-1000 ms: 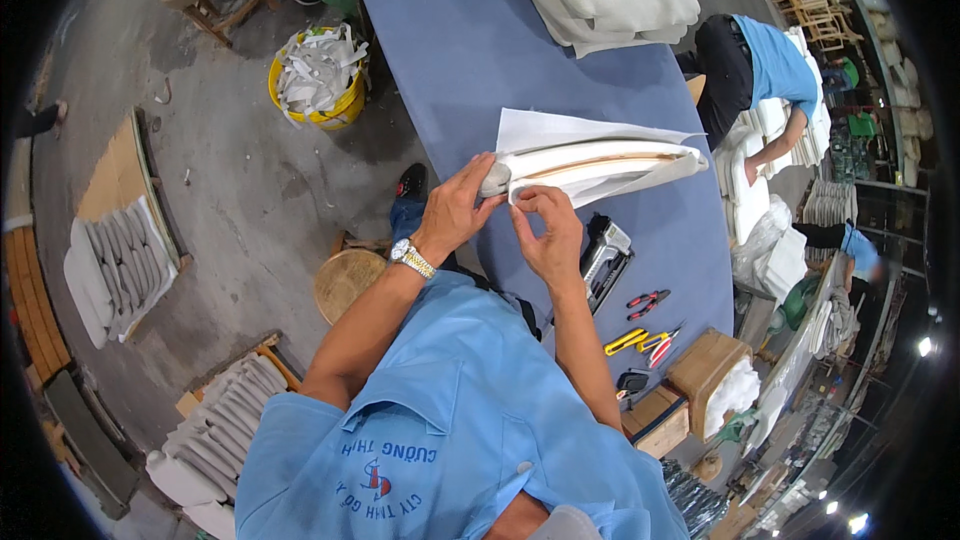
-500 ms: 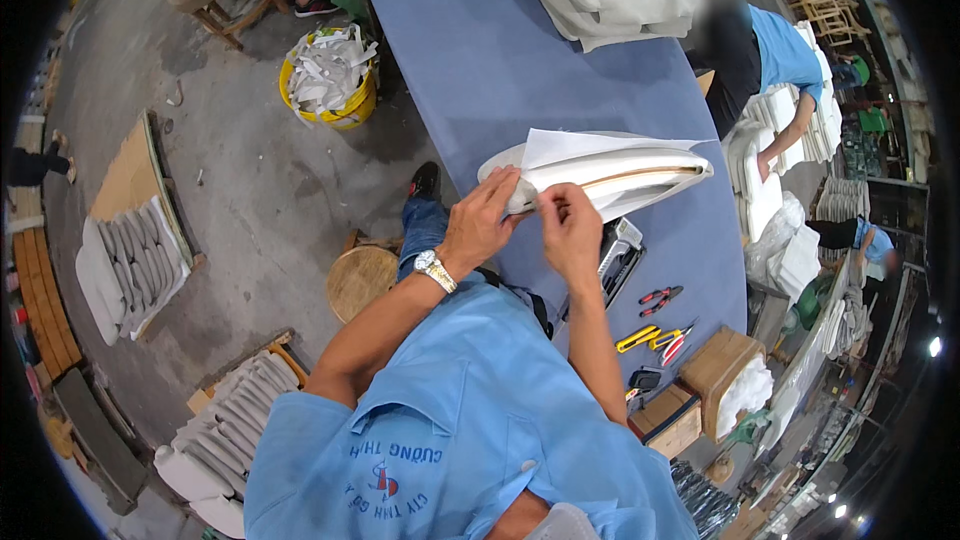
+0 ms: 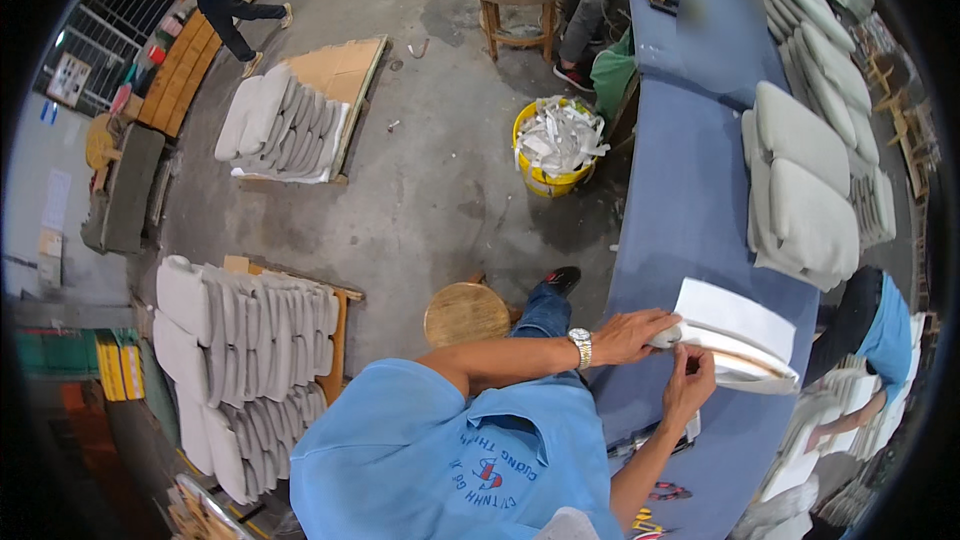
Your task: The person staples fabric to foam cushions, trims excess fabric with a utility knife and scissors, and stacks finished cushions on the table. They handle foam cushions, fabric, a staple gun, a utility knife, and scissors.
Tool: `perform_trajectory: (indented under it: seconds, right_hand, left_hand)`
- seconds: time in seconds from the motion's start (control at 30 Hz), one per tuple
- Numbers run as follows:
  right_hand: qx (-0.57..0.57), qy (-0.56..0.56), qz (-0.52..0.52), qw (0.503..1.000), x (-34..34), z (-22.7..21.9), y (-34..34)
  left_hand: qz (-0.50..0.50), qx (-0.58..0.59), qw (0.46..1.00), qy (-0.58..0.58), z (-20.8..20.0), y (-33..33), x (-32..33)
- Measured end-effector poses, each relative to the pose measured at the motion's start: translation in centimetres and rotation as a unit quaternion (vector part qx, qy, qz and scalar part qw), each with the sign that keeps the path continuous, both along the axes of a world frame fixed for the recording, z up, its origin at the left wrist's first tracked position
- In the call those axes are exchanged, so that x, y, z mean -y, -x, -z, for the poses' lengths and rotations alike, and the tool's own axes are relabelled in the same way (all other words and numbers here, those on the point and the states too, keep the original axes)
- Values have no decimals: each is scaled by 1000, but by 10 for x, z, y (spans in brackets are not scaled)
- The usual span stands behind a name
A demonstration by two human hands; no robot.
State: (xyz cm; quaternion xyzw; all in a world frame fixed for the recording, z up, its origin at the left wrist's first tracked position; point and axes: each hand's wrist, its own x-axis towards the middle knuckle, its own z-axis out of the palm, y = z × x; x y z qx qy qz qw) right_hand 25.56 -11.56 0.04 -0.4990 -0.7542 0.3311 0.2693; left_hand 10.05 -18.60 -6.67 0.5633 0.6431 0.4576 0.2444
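Extending from the grip toward the right edge of the blue cloth-covered table (image 3: 690, 190), the long curved white-padded panel (image 3: 740, 349) has its near end in the left hand's (image 3: 638, 337) closed fingers, with the right hand (image 3: 690, 382) pinching just beside.

A long, slim cushion (image 3: 756, 368) covered in white stretches rightward from the grip, its far end tapering and free. The rounded grey tip (image 3: 666, 337) sits under the fingers of the left hand (image 3: 640, 336); the right hand (image 3: 690, 380) has its fingertips at the white edge just beside that tip, though their exact hold is too small to tell. Beyond the grip, a thin brown strip (image 3: 745, 358) runs lengthwise along the cushion. A broad white flap (image 3: 738, 322) spreads out along the side farther from the right hand.
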Motion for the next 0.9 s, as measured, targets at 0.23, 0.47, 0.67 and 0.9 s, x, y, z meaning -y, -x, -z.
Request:
perform_trajectory:
  seconds: [0.23, 0.47, 0.67, 0.9]
  right_hand:
    - [-185, -49, 58, 980, -32, -87, -13]
    - [-352, 10, 58, 934, -20, -120, 5]
    - [-334, -77, 100, 934, -14, -100, -33]
    - [-224, 3, 302, 926, 45, -13, -140]
  left_hand:
    - [170, -251, 950, -76, -157, 51, -81]
    - [312, -241, 909, -134, -259, 63, -148]
    - [342, -112, 924, -130, -255, 33, -196]
    - [320, -184, 913, -174, -251, -3, -209]
